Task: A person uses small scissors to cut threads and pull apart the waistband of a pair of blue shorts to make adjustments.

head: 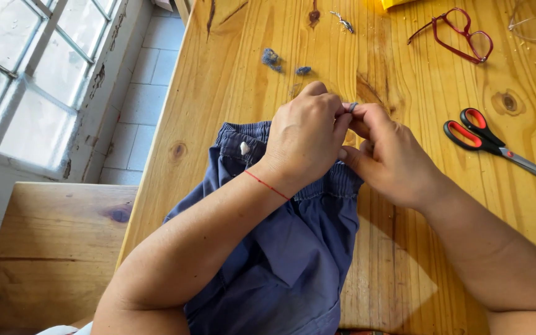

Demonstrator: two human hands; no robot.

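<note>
1. Pinching together at the elasticated waistband [243, 138] of blue-grey shorts [280, 260], the left hand [305, 139] and right hand [392, 161] meet fingertip to fingertip, both closed narrow on the gathered fabric edge.
2. Something small and bluish shows between the fingertips; it is too small to identify.
3. Judging by the grip, the step in hand is fine work at the waistband, likely mending or threading.
4. Red-handled scissors [479, 136] lie to the right of the right hand, red glasses [460, 34] beyond them.
5. Blue fluff scraps [272, 59] sit just beyond the left hand.
6. Continuing calls for a steady pinch and keeping the fabric taut.
</note>
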